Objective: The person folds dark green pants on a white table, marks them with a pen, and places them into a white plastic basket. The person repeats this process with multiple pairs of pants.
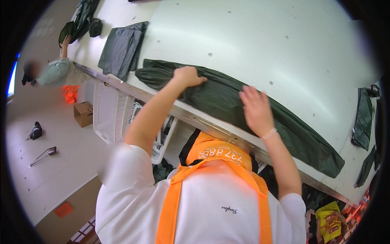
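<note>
A long, narrow strip of folded dark green cloth (215, 97), thin and slightly shiny like a garment, lies along the near edge of the white table. Its left end is wrinkled, and its right end tapers down toward the table corner. My left hand (189, 77) is curled over the upper part of the cloth near that wrinkled end, the thumb pointing right. Most of its fingers are bent out of sight. Farther right, my right hand (256, 110) lies flat on the cloth with fingers stretched out.
A folded dark green piece (122, 49) lies left of the cloth, and another folded piece (362, 120) at the far right. White plastic baskets (107, 110) stand below the table edge. At the far left, a co-worker's hand (65, 42) touches dark cloth. A cardboard box (83, 114) sits on the floor.
</note>
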`<state>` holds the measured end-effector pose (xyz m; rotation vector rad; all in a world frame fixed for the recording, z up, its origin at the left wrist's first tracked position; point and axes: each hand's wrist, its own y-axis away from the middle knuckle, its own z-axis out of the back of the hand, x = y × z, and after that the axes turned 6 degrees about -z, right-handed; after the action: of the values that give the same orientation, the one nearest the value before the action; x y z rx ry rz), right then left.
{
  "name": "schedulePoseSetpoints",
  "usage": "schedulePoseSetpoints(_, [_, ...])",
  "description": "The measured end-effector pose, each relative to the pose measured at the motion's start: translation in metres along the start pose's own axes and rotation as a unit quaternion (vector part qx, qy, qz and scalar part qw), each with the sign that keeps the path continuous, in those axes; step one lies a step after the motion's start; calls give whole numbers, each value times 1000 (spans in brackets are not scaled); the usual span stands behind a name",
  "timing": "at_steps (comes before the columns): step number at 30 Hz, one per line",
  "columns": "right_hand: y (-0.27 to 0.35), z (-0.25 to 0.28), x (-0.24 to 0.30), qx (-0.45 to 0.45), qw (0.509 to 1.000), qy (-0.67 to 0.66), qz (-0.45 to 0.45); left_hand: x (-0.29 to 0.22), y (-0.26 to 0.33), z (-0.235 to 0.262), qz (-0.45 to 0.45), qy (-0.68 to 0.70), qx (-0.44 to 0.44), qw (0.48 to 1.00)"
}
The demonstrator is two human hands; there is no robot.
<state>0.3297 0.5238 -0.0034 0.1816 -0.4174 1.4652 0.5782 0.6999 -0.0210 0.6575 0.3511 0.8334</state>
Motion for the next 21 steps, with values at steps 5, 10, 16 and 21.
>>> schedulePoseSetpoints(5, [-51,-90,49,73,993,12,-94,32,20,7,-116,68,-19,991])
schedulePoseSetpoints(10, [-51,-93,46,64,993,22,-97,167,62,28,-188,33,-237,953])
schedulePoseSetpoints(16, [-56,-92,50,63,994,22,-85,257,17,-52,-35,692,-153,705])
schedulePoseSetpoints(21, [-55,-92,47,72,993,24,-95,236,-4,-10,6,355,-259,898])
